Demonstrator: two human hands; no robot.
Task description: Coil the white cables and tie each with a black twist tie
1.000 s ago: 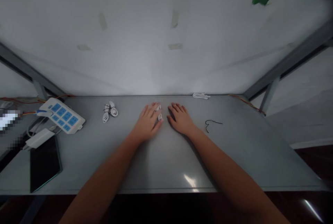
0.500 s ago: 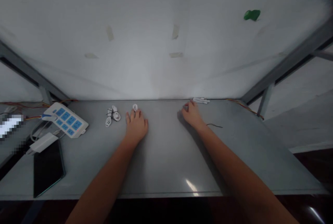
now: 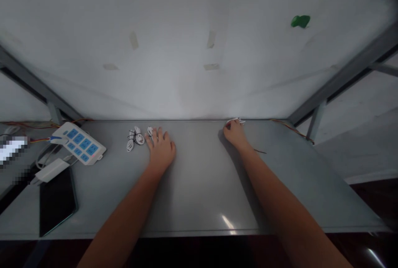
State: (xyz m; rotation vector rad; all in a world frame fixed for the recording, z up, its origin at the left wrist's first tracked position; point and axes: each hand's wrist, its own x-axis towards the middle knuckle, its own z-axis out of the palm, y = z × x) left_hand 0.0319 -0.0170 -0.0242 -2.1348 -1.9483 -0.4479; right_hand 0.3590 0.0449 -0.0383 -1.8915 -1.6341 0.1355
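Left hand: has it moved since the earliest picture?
Yes. The left hand has shifted left, closer to the power strip, which has kept its place on the table.

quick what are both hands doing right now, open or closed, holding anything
Left hand: open, fingers spread, a white cable at its fingertips.
Right hand: fingers curled at another white cable; whether it grips cannot be told.

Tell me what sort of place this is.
Probably a basic indoor workstation: a grey table against a pale wall, with a power strip and bundled white cables on it.
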